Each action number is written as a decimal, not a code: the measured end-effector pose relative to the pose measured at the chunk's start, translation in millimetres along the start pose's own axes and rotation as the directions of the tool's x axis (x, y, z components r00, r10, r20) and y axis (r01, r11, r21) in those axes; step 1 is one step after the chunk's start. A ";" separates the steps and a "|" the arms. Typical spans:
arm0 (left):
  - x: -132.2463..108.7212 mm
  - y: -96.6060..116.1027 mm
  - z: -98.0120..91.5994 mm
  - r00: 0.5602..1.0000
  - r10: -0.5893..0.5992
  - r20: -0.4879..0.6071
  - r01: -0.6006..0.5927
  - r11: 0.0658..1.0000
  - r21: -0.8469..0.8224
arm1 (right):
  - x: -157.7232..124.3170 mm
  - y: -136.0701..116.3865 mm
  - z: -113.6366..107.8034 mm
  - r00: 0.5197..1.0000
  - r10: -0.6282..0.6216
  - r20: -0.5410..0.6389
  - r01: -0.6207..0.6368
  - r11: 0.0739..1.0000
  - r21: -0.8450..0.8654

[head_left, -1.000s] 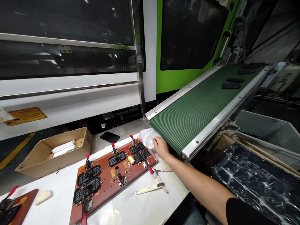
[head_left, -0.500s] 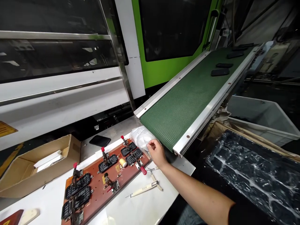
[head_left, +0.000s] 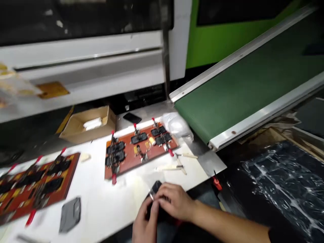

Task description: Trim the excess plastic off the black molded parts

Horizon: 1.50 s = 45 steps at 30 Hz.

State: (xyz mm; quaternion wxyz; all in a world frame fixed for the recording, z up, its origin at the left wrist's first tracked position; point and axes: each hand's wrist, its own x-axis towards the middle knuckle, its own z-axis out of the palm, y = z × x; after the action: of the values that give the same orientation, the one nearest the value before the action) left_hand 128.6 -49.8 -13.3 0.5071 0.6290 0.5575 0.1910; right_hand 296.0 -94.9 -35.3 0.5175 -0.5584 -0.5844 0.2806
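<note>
- While our view blurs with motion, we hold both hands together at the near edge of the white worktable (head_left: 106,206); our right hand (head_left: 176,201) curls its fingers over a small dark part (head_left: 156,187), and our left hand (head_left: 144,222) cups the same piece from below, fingers pressed to its side.
- Between our palms, just off the table edge, the part is mostly covered, so we cannot tell its shape.
- Left of our hands, a grey flat pouch (head_left: 71,214) lies on the tabletop.
- Just beyond our right hand, two pale-handled tools (head_left: 174,165) rest side by side.
- Farther out, ahead of our hands, sits a brown clamp fixture (head_left: 139,150) loaded with black pieces and red-tipped toggle levers.
- A second fixture (head_left: 35,185) of the same kind stretches off well to our left.
- Beyond the tools, a crumpled clear plastic bag (head_left: 177,126) lies at the foot of the green conveyor belt (head_left: 243,87), which climbs away to our right.
- Right of our forearm, dark plastic sheeting (head_left: 280,182) fills a bin.
- Farthest off, ahead and left of our hands, an open cardboard box (head_left: 87,125) stands below the white machine housing (head_left: 83,67).
</note>
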 end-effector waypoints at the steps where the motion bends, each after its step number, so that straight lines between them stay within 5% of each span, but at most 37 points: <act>1: -3.7 1.5 -1.2 1.000 0.007 -0.006 -0.007 1.000 0.000 | 0.3 -3.6 -2.6 0.999 0.016 0.052 -0.017 0.999 0.029; 5: -11.4 -2.8 -8.8 0.999 0.020 -0.048 -0.023 0.997 -0.068 | 2.1 -4.9 -2.7 0.957 0.218 0.192 -0.250 0.955 0.160; 8: -14.5 -12.6 -13.3 0.997 -0.009 -0.072 -0.002 0.989 -0.149 | -0.3 -1.1 4.0 0.876 0.428 0.224 -0.479 0.829 0.290; 11: -15.0 -19.7 -12.7 0.997 0.041 -0.072 -0.053 0.984 -0.168 | -0.4 0.1 7.8 0.814 0.525 0.248 -0.580 0.725 0.372; 18: -11.6 -21.2 -6.5 0.981 0.182 -0.067 -0.188 0.975 -0.117 | 1.2 -5.4 7.9 0.802 0.516 0.302 -0.597 0.721 0.352; 24: -9.8 -14.8 -11.8 0.995 0.051 -0.090 -0.060 0.993 -0.099 | 3.7 -6.1 3.1 0.934 0.339 0.112 -0.343 0.939 0.017; 29: -7.9 -11.8 -10.1 0.999 -0.018 -0.049 0.013 0.994 -0.105 | 2.6 -8.1 -1.1 0.910 0.354 0.216 -0.374 0.926 0.056; 33: -6.5 -10.3 -3.6 0.992 0.042 -0.116 -0.036 0.998 0.057 | 0.1 2.4 -5.1 0.979 0.200 0.046 -0.193 0.972 -0.135; 36: -5.7 -9.7 2.4 0.976 0.182 -0.123 -0.159 0.971 0.176 | 2.0 12.2 -3.6 0.918 0.395 -0.038 -0.394 0.919 0.034; 38: -4.7 -10.9 5.5 0.960 0.251 -0.122 -0.222 0.952 0.211 | 4.4 17.0 -3.0 0.826 0.555 0.102 -0.558 0.777 0.292; 40: -2.9 -12.5 6.6 0.942 0.292 -0.166 -0.244 0.934 0.260 | 6.2 20.1 -6.1 0.801 0.567 0.193 -0.595 0.716 0.365; 43: 2.2 -12.7 3.9 0.927 0.279 -0.250 -0.200 0.933 0.300 | 5.7 21.2 -16.0 0.916 0.396 0.060 -0.401 0.910 0.110; 45: 6.9 -10.8 0.5 0.955 0.189 -0.229 -0.137 0.965 0.225 | 4.9 20.6 -22.1 0.968 0.249 -0.005 -0.249 0.968 -0.029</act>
State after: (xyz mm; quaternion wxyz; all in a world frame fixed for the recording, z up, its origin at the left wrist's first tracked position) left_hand 125.6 -45.3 -25.0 0.3476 0.6933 0.5794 0.2507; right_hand 324.6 -91.3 -45.7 0.4703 -0.6353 -0.5134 0.3342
